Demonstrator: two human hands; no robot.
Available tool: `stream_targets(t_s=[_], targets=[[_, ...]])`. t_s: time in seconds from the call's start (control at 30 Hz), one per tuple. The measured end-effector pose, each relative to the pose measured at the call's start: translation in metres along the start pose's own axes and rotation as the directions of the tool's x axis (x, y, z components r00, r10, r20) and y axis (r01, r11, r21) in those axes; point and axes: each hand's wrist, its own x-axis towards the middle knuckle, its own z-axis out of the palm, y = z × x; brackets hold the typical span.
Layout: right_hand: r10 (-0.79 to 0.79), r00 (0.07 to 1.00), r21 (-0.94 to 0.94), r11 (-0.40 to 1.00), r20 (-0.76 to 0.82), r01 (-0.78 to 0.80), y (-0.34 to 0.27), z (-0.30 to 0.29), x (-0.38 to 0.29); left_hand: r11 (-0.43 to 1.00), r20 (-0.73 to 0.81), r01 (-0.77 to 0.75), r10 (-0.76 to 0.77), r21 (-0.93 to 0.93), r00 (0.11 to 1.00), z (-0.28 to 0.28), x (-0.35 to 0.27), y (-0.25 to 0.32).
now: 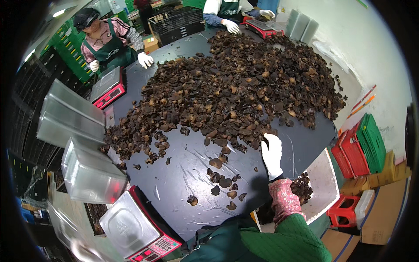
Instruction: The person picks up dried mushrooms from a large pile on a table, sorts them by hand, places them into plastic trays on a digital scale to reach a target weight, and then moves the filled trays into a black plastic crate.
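A wide heap of wood ear mushrooms [222, 88] covers much of the dark plastic-covered table [183, 190]. My right hand [272, 155], in a white glove, reaches to the heap's near edge, fingertips against the mushrooms and nothing visibly held. Several loose pieces [225, 182] lie to its left. At the lower left, a motion-blurred pale shape looks like my gloved left hand [83, 251]. It is beside a clear plastic container [63, 222]; whether it grips that is too blurred to tell. A digital scale [129, 224] with a bare steel pan stands between my hands.
Stacked clear plastic boxes [93, 173] stand left of the table. Below my right arm is a white bin [322, 190] holding mushrooms. Two co-workers in aprons [113, 52] [229, 9] stand across the table, near more red scales [109, 86]. Red and green crates [356, 147] sit at right.
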Motion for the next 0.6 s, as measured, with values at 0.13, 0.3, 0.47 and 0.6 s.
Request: stream_targets(t_s=[0.13,0.3,0.47,0.6], targets=[[-0.028,0.996,-0.122,0.992,0.079,0.037,-0.005,0.018,0.006,0.932,0.234,-0.267,0.21,0.246,0.949,-0.011,-0.083,0.064],[-0.073,0.988,-0.206,0.973,0.135,0.1,-0.003,0.025,0.025,0.859,0.421,-0.257,0.054,0.443,0.905,-0.014,-0.157,0.043],[-0.025,0.942,-0.254,0.96,0.334,0.115,-0.008,0.042,0.034,0.915,0.538,-0.178,-0.05,0.363,0.841,-0.013,-0.163,0.034],[0.02,0.889,-0.238,0.966,0.457,0.101,-0.007,0.044,0.037,0.904,0.359,0.002,-0.172,0.428,0.917,-0.021,-0.137,0.048]])
